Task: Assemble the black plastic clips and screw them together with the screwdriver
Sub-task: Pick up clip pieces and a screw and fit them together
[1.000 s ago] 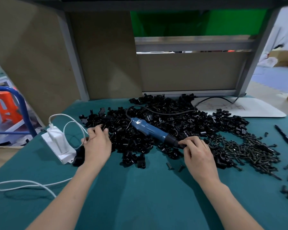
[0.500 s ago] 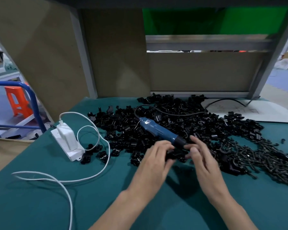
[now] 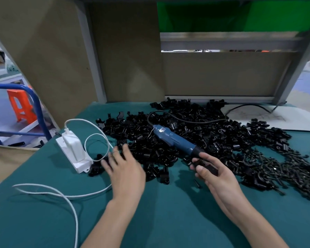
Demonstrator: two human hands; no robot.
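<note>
**Soft even light, some motion blur**

Light was moderate & even, w/ no hard glare. Soft shadows lay on the green mat (image 3: 168, 221) beside both forearms & under the white cable (image 3: 76, 222). The left hand (image 3: 125, 169) was smeared by motion blur, esp. the fingers; the right hand (image 3: 213, 172) was sharper. The black clips (image 3: 213, 133) merged into a dark mass w/ faint sheen. The top rail (image 3: 231, 42) looked streaked. The wide-angle lens tilted the frame posts (image 3: 299, 63) at the edges.

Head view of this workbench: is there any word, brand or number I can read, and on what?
Nothing here is legible.
Label on the blue screwdriver: too small and blurred to read.
White sheet: faint marks, too blurred to read.
</note>
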